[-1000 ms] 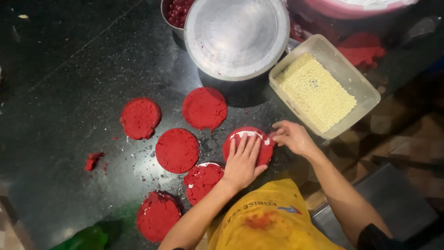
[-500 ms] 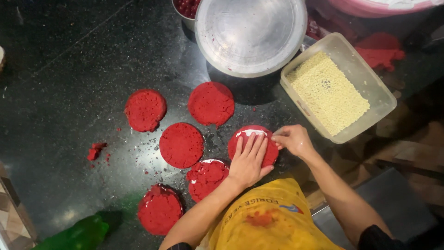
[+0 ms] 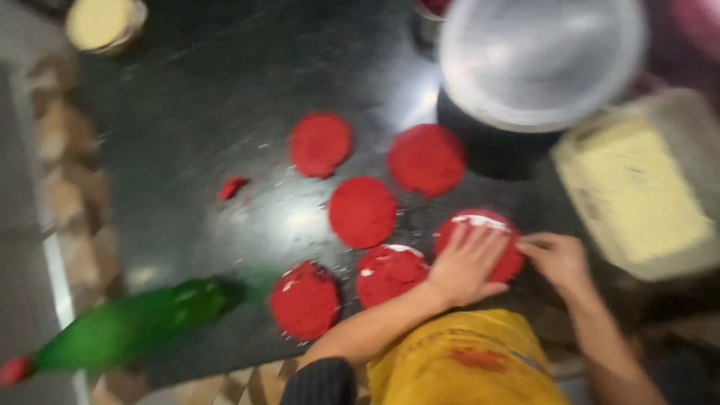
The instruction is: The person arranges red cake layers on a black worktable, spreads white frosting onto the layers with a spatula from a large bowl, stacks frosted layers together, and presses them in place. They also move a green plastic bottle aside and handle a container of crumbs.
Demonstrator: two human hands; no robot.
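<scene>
- A person's left hand (image 3: 469,262) lies flat, fingers spread, on a round red patty (image 3: 480,244) at the near edge of a dark counter (image 3: 187,135); nothing is gripped.
- The right hand (image 3: 559,259) sits at the patty's right rim, fingers loosely curled against its edge; the blur hides whether they pinch it.
- Five more red patties (image 3: 362,212) lie flat nearby, apart from one another, some flecked with white.
- A small red scrap (image 3: 232,187) lies to their left.
- A pale rectangular tub of yellowish crumbs (image 3: 637,187) stands right of the hands.
- A large round metal lid (image 3: 540,60) covers a vessel behind the patties.
- A green bottle (image 3: 127,326) lies on its side at the counter's near-left edge.
- A small bowl of cream-coloured stuff (image 3: 101,22) stands at the far left corner.
- A yellow apron (image 3: 465,360) shows at the bottom.
</scene>
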